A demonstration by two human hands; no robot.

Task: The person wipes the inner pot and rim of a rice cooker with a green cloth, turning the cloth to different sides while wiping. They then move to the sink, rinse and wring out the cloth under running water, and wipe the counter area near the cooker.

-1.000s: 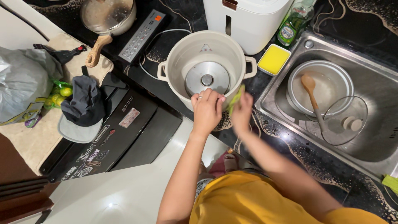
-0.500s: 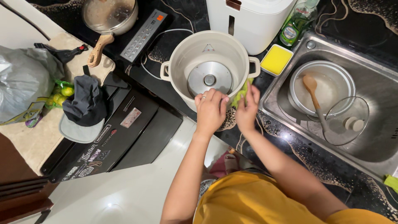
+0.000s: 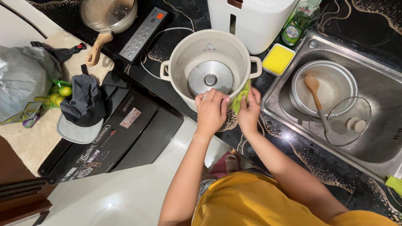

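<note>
The white cooker body (image 3: 209,58) stands on the dark counter (image 3: 176,90), at 9 o'clock from the steel sink (image 3: 377,92). The left hand (image 3: 211,111) grips its near rim at 6 o'clock, fingers curled over the edge. The right hand (image 3: 249,113), at 4 o'clock, presses a yellow-green cloth (image 3: 239,100) against the outer wall, fingers closed on it.

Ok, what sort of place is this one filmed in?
A home kitchen, most likely: a steel sink holding a bowl, a dark stone counter, and a cooker pot that the left hand steadies while the right hand wipes it with a cloth.
</note>
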